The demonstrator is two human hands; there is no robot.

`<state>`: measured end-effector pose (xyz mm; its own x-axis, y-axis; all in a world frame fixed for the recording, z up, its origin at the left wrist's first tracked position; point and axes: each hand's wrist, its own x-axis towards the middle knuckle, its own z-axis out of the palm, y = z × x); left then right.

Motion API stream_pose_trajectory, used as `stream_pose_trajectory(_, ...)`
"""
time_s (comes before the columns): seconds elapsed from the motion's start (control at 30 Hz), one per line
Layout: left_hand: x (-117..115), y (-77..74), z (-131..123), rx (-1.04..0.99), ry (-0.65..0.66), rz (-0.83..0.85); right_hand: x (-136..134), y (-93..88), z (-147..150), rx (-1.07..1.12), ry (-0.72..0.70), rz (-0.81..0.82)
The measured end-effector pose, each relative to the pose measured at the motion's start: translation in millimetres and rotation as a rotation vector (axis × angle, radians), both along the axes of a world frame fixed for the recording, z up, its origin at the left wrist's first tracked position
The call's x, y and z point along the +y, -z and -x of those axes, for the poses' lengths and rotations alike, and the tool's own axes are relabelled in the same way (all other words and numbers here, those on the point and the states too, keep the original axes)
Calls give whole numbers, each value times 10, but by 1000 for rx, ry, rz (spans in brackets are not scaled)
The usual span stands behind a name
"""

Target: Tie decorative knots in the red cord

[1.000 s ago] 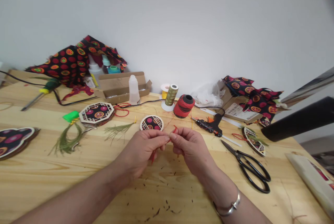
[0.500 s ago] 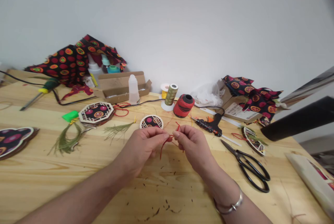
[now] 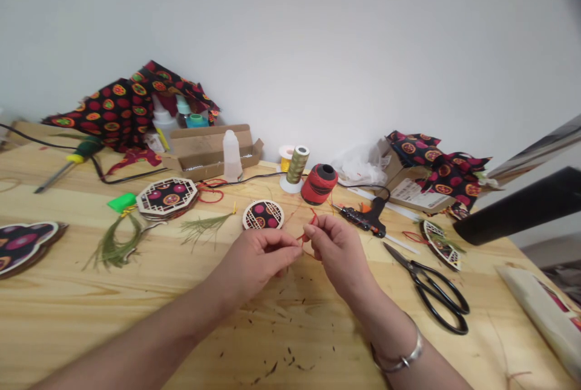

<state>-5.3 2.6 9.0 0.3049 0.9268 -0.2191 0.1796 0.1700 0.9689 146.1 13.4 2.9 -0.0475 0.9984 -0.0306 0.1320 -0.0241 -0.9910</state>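
A thin red cord (image 3: 313,215) runs between my two hands above the middle of the table. My left hand (image 3: 267,255) pinches it between thumb and forefinger. My right hand (image 3: 334,247) grips it too, with a small loop standing up above the fingertips. How the strands cross at the fingers is too small to make out. Just behind my left hand lies a round wooden lattice piece (image 3: 264,216) backed with patterned fabric. Beyond my right hand stands a spool of red thread (image 3: 319,184), beside a spool of olive thread (image 3: 298,165).
Black-handled scissors (image 3: 431,290) lie right of my right hand, with a glue gun (image 3: 370,218) behind them. Left are an octagonal lattice piece (image 3: 167,197), green tassel threads (image 3: 118,241) and a screwdriver (image 3: 72,158). At the back stand a white bottle (image 3: 232,157) and a cardboard box (image 3: 206,163).
My left hand has moved slightly down and toward me, uncovering more of the round piece. The cord's hanging end below the left fingers no longer shows.
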Motion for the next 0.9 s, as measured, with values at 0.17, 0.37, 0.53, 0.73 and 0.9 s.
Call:
stream_pose_trajectory(0.17,-13,14,-40,155,-10,-228,-43,-38,30,219,-16,149)
stream_pose_trajectory(0.37,-31,22,-44,223,64,-247,-58,-60,51,463,-65,267)
stream_pose_trajectory(0.53,-72,-18,7,197,-95,-460,-45,-67,25,398,-81,220)
stream_pose_trajectory(0.73,-94,-45,20,-72,-182,-353,-61,-56,44,215,-76,148)
stream_pose_trajectory(0.9,-78,12,-38,-102,-13,-26,-62,-45,46,104,-80,109)
